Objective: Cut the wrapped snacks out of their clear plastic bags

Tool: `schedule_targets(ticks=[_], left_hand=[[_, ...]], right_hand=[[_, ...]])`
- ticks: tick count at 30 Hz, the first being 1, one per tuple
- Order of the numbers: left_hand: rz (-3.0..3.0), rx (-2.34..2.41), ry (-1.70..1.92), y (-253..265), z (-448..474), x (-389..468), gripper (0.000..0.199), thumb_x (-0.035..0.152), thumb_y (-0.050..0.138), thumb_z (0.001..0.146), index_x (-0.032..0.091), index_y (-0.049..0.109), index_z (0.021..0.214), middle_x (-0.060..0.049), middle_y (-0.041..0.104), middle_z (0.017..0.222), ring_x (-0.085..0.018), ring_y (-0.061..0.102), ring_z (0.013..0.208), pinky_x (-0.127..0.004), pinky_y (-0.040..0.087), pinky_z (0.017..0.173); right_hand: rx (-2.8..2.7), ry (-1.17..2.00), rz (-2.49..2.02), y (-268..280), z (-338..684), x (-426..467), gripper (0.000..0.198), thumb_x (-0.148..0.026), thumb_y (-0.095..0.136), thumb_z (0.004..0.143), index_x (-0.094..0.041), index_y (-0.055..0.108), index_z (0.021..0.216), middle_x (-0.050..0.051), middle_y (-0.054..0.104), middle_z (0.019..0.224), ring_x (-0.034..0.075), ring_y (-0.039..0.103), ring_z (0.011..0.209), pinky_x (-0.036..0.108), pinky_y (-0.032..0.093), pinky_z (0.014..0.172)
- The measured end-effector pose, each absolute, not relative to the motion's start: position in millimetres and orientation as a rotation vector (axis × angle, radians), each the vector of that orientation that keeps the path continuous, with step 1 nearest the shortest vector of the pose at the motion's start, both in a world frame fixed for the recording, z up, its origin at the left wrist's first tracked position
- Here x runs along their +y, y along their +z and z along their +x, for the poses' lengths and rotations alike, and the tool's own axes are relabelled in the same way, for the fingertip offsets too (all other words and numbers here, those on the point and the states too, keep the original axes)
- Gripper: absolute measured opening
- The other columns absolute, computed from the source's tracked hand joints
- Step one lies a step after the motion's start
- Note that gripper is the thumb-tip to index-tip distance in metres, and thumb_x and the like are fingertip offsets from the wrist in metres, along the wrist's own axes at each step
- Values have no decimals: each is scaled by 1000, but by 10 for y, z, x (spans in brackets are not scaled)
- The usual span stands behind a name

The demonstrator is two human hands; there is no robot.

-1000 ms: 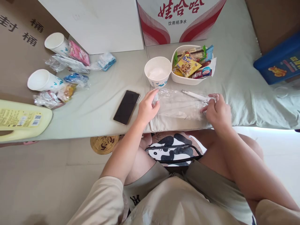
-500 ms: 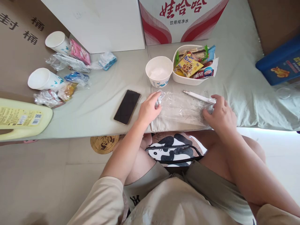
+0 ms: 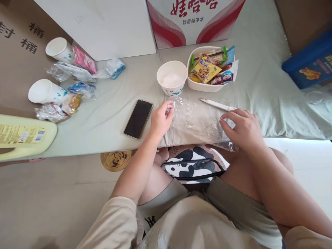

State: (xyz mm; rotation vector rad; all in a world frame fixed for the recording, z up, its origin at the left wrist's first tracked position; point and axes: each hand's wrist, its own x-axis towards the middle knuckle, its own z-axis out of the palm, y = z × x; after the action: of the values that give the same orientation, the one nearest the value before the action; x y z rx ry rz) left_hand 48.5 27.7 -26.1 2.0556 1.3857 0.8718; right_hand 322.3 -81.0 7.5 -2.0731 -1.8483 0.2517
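Observation:
A clear plastic bag lies spread, crinkled, near the front edge of the cloth-covered surface, its lower right corner hanging over the edge. At its upper left end, my left hand pinches the film between thumb and fingers. My right hand is over the bag's right end, thumb apart from the curved fingers, with nothing visible between them. Its fingertips are by the end of a white pen-like utility knife. Behind the bag stands a white paper bowl, touching or nearly touching a white tub of wrapped snacks.
A phone lies left of my left hand. Two tipped paper cups with wrapped packets are at the left, near a yellow jug. Boxes stand along the back, and a blue container is at the right.
My right hand's thumb and fingers have spread apart, and the bag's right end has slid toward me over the edge. My left fingers have closed into a pinch. The view has shifted slightly.

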Motion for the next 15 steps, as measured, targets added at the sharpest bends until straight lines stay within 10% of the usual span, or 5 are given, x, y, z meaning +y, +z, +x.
schedule_targets(ticks=[15], left_hand=[[1998, 1351, 873, -360, 509, 356, 34, 20, 68, 91, 25, 63, 125, -2, 79, 104, -10, 70, 74, -24, 56, 72]], right_hand=[[-1904, 381, -2219, -14, 3407, -859, 20, -32, 52, 82, -24, 70, 76, 11, 76, 98, 32, 67, 96, 46, 52, 82]])
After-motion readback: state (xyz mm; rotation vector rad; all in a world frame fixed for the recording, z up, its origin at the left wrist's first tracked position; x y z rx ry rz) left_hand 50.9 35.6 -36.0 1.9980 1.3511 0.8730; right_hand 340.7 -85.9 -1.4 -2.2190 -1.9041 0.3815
